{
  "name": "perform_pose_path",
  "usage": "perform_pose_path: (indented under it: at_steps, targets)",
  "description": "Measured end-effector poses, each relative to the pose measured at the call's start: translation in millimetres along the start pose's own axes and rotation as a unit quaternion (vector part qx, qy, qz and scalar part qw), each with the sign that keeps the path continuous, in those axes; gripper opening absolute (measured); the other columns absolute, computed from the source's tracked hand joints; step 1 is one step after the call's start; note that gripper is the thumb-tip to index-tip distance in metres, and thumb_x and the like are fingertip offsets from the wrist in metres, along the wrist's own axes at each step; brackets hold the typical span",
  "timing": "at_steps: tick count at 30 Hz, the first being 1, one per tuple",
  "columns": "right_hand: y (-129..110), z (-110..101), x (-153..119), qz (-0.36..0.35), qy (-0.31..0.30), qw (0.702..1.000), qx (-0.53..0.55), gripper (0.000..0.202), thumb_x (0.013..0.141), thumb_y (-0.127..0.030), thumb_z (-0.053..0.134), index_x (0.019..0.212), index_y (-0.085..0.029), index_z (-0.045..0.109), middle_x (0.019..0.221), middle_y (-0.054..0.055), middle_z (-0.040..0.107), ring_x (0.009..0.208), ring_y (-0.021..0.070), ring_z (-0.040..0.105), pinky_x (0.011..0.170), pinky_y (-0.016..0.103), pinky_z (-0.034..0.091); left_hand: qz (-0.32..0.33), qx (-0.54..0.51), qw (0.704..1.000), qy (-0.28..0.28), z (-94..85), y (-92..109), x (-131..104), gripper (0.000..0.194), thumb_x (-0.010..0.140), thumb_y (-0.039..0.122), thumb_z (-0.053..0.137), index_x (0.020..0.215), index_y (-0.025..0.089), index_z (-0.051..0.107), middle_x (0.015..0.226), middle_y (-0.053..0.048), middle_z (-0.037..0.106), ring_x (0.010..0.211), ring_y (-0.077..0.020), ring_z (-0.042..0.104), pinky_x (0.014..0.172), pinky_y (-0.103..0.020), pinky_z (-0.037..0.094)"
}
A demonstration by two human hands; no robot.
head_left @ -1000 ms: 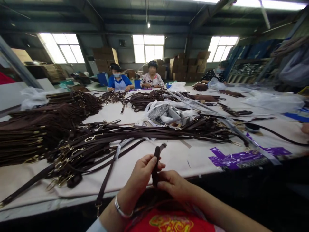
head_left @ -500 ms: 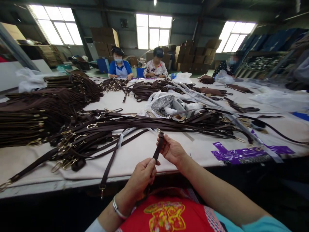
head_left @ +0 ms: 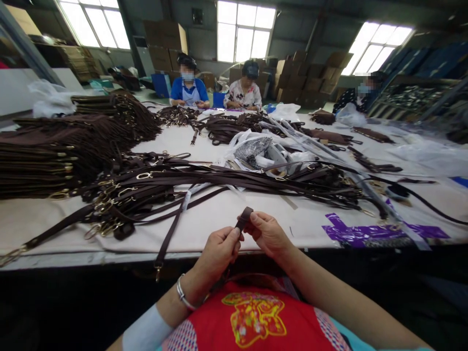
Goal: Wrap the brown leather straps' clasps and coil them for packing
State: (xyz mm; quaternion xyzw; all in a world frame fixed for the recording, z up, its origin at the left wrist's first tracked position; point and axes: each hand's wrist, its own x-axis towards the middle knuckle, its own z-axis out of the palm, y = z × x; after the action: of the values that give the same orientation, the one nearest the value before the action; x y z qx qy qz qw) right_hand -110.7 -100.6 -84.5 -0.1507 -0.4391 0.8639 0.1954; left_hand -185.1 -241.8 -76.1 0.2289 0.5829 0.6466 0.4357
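Observation:
Both my hands are at the table's front edge, closed on one dark brown strap point(head_left: 243, 218). My left hand point(head_left: 221, 247) pinches it between thumb and fingers, lower down. At its looped upper end, my right hand point(head_left: 266, 233) grips with thumb and fingertips. The strap's lower part drops towards my lap, partly hidden by my left hand. Just beyond lies a long bundle of brown straps point(head_left: 219, 178) with gold-coloured clasps point(head_left: 144, 176) at its left end. One strap point(head_left: 170, 236) from it hangs over the edge, left of my hands.
Stacked brown pieces point(head_left: 40, 161) rise at the left. Clear plastic and a silvery packet point(head_left: 256, 150) lie mid-table. Purple tape point(head_left: 351, 230) sticks to the table's right front. Across the table are three people point(head_left: 188, 87), point(head_left: 244, 92), point(head_left: 360, 95).
The strap's upper end has bent over into a loop, and its metal fitting no longer shows. My hands are closer together. The view has shifted slightly.

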Motion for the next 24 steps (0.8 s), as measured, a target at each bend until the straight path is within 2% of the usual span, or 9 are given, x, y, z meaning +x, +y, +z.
perform_pose_path:
  at_steps: [3, 7, 12, 19, 22, 24]
  targets:
    - [-7, 3, -1, 0.022, -0.022, 0.999, -0.011, 0.024, 0.068, -0.032, 0.087, 0.083, -0.017, 0.076, 0.09, 0.005, 0.076, 0.079, 0.0167, 0.069, 0.074, 0.028, 0.05, -0.009, -0.016, 1.0, 0.001, 1.4, 2, -3, 0.039, 0.088, 0.054, 0.056, 0.08, 0.015, 0.058, 0.049, 0.008, 0.039, 0.038, -0.0054, 0.032, 0.038, -0.018, 0.026]
    - [-13, 7, -2, 0.01, -0.059, 0.998, -0.033, 0.023, 0.064, -0.026, 0.089, 0.078, -0.018, 0.073, 0.088, 0.003, 0.076, 0.083, 0.0194, 0.07, 0.081, 0.034, 0.052, -0.024, -0.037, 0.999, -0.006, 3.6, 4, -9, 0.039, 0.088, 0.054, 0.057, 0.078, 0.016, 0.056, 0.048, 0.009, 0.036, 0.037, -0.0046, 0.029, 0.037, -0.017, 0.024]
    - [-14, 4, -3, 0.005, -0.097, 0.989, -0.112, 0.03, 0.065, -0.026, 0.088, 0.091, -0.017, 0.075, 0.084, 0.003, 0.075, 0.077, 0.0172, 0.067, 0.078, 0.034, 0.054, -0.02, -0.066, 0.997, -0.023, 2.5, 1, -15, 0.039, 0.089, 0.053, 0.058, 0.079, 0.015, 0.056, 0.05, 0.009, 0.033, 0.039, -0.0043, 0.028, 0.038, -0.017, 0.024]
    - [-13, 11, -14, 0.019, -0.139, 0.986, -0.09, 0.023, 0.073, -0.026, 0.083, 0.091, -0.015, 0.074, 0.075, 0.001, 0.07, 0.062, 0.0126, 0.06, 0.063, 0.027, 0.051, -0.002, -0.112, 0.989, -0.091, 1.4, -2, -18, 0.037, 0.091, 0.053, 0.057, 0.086, 0.016, 0.055, 0.053, 0.01, 0.032, 0.04, -0.0042, 0.025, 0.04, -0.018, 0.023]
    - [-11, 15, -12, 0.007, -0.138, 0.989, -0.046, 0.023, 0.071, -0.023, 0.084, 0.089, -0.015, 0.073, 0.075, 0.002, 0.07, 0.058, 0.0112, 0.059, 0.058, 0.025, 0.048, 0.007, -0.056, 0.992, -0.109, -4.7, 2, -19, 0.041, 0.092, 0.057, 0.053, 0.088, 0.016, 0.056, 0.054, 0.006, 0.041, 0.042, -0.0061, 0.032, 0.043, -0.021, 0.026]
    - [-10, 16, -8, -0.015, -0.12, 0.993, -0.014, 0.03, 0.066, -0.021, 0.087, 0.093, -0.017, 0.073, 0.079, 0.003, 0.073, 0.063, 0.0125, 0.062, 0.061, 0.025, 0.049, 0.006, 0.014, 0.992, -0.126, -12.1, 1, -18, 0.045, 0.094, 0.058, 0.047, 0.083, 0.017, 0.058, 0.056, 0.001, 0.05, 0.047, -0.0091, 0.04, 0.047, -0.023, 0.029]
